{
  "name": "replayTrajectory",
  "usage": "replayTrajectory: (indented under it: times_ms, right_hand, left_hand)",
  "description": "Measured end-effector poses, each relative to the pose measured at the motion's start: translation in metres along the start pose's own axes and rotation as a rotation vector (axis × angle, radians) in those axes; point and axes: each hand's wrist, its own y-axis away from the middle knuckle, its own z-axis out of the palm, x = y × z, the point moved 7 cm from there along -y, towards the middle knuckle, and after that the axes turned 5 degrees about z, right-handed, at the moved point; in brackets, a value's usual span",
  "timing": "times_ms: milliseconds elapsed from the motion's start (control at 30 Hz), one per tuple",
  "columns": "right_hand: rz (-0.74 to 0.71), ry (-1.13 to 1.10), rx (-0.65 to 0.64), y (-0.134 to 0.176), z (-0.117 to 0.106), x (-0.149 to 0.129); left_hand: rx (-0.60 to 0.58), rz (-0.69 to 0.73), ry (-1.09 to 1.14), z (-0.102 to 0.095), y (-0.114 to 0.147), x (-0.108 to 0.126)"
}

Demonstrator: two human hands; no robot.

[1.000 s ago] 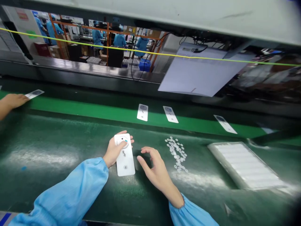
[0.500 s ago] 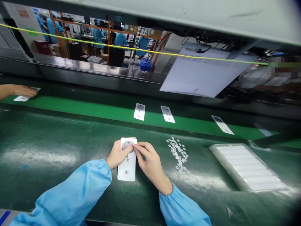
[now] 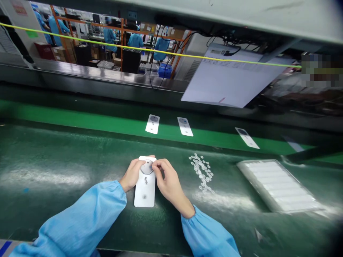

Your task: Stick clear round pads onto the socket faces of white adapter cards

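Observation:
A white rounded card-like panel [image 3: 144, 185] with a grey round area near its top and dark printed marks lies in my left hand [image 3: 132, 175]. The left thumb presses on its upper left edge, and the other fingers are behind it. My right hand [image 3: 167, 180] has thumb and forefinger pinched at the right side of the grey area; whatever sits between those fingertips is too small to make out. To the right, many small clear round pieces [image 3: 200, 173] are scattered on the dark green bench.
Similar panels lie on the bright green belt beyond: one left panel [image 3: 152, 124], one middle panel [image 3: 185, 126], one right panel [image 3: 247, 137]. A white ribbed tray [image 3: 278, 185] is at right. A white board [image 3: 222, 78] hangs above; people in blue work behind.
My left thumb has drawn back to the panel's left edge, uncovering more of the grey area. Panels on the belt appear shifted slightly left. Another person's hand and panel at far left are gone from view.

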Motion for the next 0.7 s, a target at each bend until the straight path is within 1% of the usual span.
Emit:
replayTrajectory:
  times_ms: [100,167,200,233,300,367,433,500,533,567,600,633,667,700]
  right_hand:
    - [0.31,-0.464,-0.062,-0.002,-0.005,0.015]
    - [0.438,-0.694,-0.04,0.004,-0.02,0.021]
    - [0.476,-0.755,-0.001,0.011,-0.035,0.025]
    - [0.504,-0.779,0.053,0.022,-0.054,0.031]
    - [0.547,-0.75,0.217,0.053,-0.107,0.049]
    - [0.572,-0.685,0.441,0.098,-0.172,0.073]
    - [0.577,-0.645,0.667,0.155,-0.236,0.097]
    - [0.539,-0.542,0.846,0.215,-0.289,0.117]
    - [0.528,-0.4,0.9,0.242,-0.309,0.124]
    - [0.536,-0.18,0.934,0.267,-0.325,0.129]
    - [0.569,0.071,0.933,0.288,-0.334,0.134]
    - [0.61,0.29,0.916,0.305,-0.339,0.139]
    - [0.649,0.478,0.894,0.318,-0.34,0.145]
    - [0.685,0.62,0.883,0.328,-0.339,0.15]
  left_hand:
    - [-0.014,-0.061,0.112,0.004,0.001,-0.001]
    - [-0.019,-0.095,0.202,0.005,0.002,-0.001]
    - [-0.014,-0.108,0.234,0.005,0.002,-0.001]
    - [-0.004,-0.116,0.251,0.005,0.002,-0.002]
    - [0.012,-0.131,0.269,0.004,0.002,-0.003]
    - [0.018,-0.144,0.266,0.003,0.002,-0.003]
    - [0.016,-0.153,0.245,0.002,0.002,-0.003]
    - [0.013,-0.168,0.222,0.001,0.001,-0.004]
    - [0.012,-0.18,0.213,0.0,0.001,-0.004]
    - [0.015,-0.192,0.203,-0.001,0.0,-0.004]
    - [0.017,-0.203,0.192,-0.001,0.0,-0.004]
    - [0.021,-0.212,0.18,-0.002,-0.001,-0.003]
    - [0.025,-0.219,0.169,-0.001,-0.001,-0.003]
    - [0.03,-0.224,0.16,-0.001,-0.001,-0.002]
